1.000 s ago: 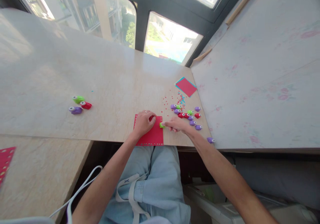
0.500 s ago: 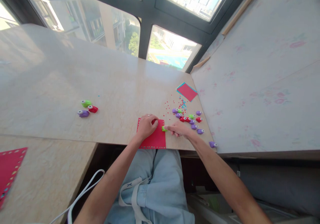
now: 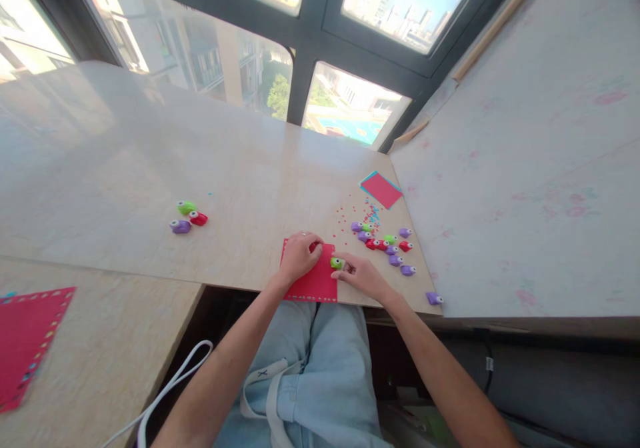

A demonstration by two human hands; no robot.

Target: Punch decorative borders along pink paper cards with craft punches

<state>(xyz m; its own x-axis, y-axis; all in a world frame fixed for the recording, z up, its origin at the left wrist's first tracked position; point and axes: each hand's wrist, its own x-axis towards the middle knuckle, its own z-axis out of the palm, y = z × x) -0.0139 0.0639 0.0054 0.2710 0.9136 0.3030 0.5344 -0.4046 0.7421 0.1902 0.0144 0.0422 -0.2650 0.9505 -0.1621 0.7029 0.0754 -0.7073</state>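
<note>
A red sheet of paper point(image 3: 314, 287) lies at the table's front edge, with small punched holes along its borders. My left hand point(image 3: 302, 256) rests on its upper part, fingers curled, holding it against the table. At the sheet's right edge sits a green craft punch point(image 3: 337, 263) with a round white-and-dark eye-like end. My right hand point(image 3: 357, 273) grips this punch, index finger above and thumb below. Whether the paper is inside its slot is too small to tell.
Several purple, red and green punches point(image 3: 395, 260) lie at the right, beside red and blue paper bits point(image 3: 371, 213). Behind is a stack of red and blue paper point(image 3: 382, 189). Three punches point(image 3: 181, 226) sit left. Another red punched sheet point(image 3: 30, 341) lies far left, near a white cable point(image 3: 173, 383).
My right thumb has come off the top of the green punch; index finger and thumb now span its sides. My left hand stays on the sheet. The view has shifted slightly.
</note>
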